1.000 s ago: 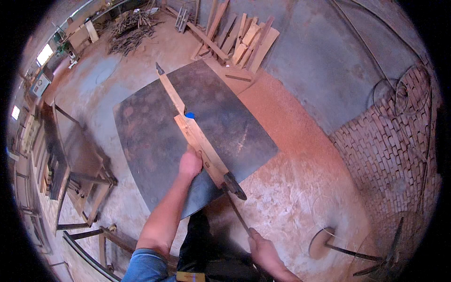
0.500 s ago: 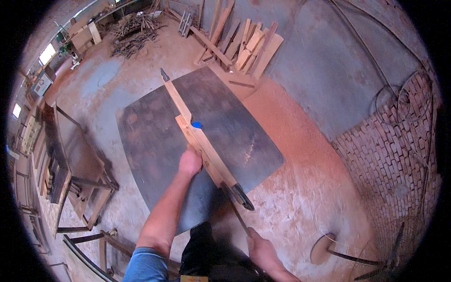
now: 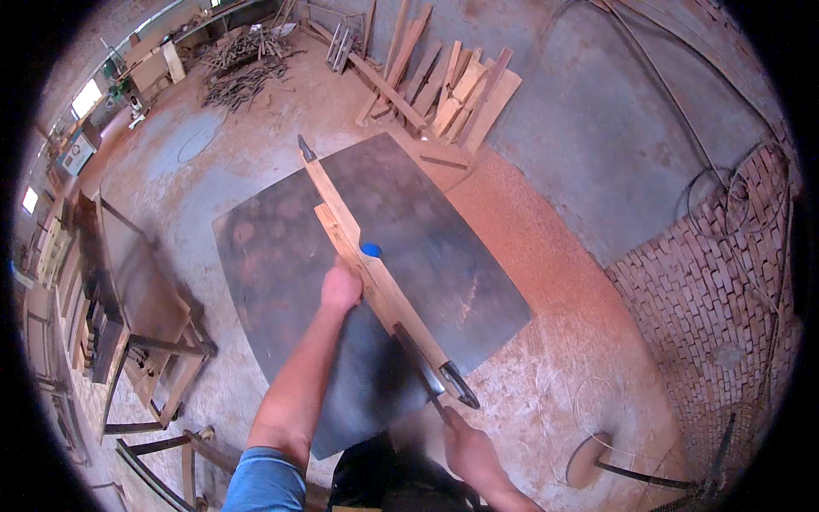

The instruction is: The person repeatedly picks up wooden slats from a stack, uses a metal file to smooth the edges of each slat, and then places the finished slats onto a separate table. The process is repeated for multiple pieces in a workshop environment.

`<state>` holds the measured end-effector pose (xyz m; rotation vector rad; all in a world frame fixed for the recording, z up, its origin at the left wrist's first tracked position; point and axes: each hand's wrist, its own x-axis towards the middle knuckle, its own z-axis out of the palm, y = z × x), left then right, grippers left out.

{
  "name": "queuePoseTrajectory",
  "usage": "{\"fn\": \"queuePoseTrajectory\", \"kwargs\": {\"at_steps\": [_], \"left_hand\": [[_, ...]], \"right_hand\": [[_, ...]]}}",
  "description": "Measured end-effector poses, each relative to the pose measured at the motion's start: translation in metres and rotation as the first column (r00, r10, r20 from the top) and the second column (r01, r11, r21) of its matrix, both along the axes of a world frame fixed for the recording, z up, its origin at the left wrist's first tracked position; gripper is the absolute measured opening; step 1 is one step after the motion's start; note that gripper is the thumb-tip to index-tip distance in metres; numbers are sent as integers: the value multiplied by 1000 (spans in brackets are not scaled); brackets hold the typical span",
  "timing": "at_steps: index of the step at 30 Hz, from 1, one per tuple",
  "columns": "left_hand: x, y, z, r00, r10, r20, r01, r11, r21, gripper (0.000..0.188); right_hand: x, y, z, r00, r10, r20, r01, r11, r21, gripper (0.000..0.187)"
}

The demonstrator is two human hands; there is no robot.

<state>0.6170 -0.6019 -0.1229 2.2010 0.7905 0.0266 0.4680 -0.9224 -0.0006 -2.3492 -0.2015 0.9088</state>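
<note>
A long pale wooden bar (image 3: 388, 286) with dark tips at both ends lies slantwise over a dark tabletop (image 3: 444, 230). Near its middle, a curved notch shows a round blue spot (image 3: 370, 250). Along the bar's left side runs a shorter wooden piece (image 3: 337, 229). My left hand (image 3: 342, 287) is closed around this wood just below the notch. Closed on the near end of a long, narrow, dark file (image 3: 416, 354) is my right hand (image 3: 469, 448). The file's far end meets the wood's left edge, between my left hand and the bar's near dark tip.
Planks (image 3: 461, 94) lean at the far wall, beside a heap of sticks (image 3: 247, 64). To the left stands a wooden frame structure (image 3: 149, 290). A round disc on a dark rod (image 3: 589, 461) is at lower right, near a brick surface (image 3: 708, 282).
The file has slid forward along the wood, with my right hand moving up with it. My left hand keeps its grip. The tabletop and bar appear slightly lower in view.
</note>
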Motion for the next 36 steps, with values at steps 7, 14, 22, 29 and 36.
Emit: {"fn": "queuePoseTrajectory", "kwargs": {"at_steps": [7, 14, 22, 29, 36], "left_hand": [[23, 28, 1, 998, 29, -60, -29, 1000, -6, 28], [43, 56, 6, 996, 27, -87, -25, 999, 20, 29], [72, 99, 3, 994, 71, -82, -65, 996, 67, 27], [102, 165, -28, 990, 101, -97, -99, 995, 20, 30], [107, 177, 6, 992, 65, -110, -44, 982, 183, 37]], "right_hand": [[19, 30, 0, 1000, -29, 0, 29, 1000, 12, 40], [31, 54, -17, 999, -7, 52, 7, 1000, -12, 41], [55, 103, -22, 995, 2, 95, 6, 996, -88, 37], [83, 165, -5, 991, 68, 113, -61, 996, -67, 37], [113, 206, -48, 929, 232, 288, -240, 971, -8, 34]]}}
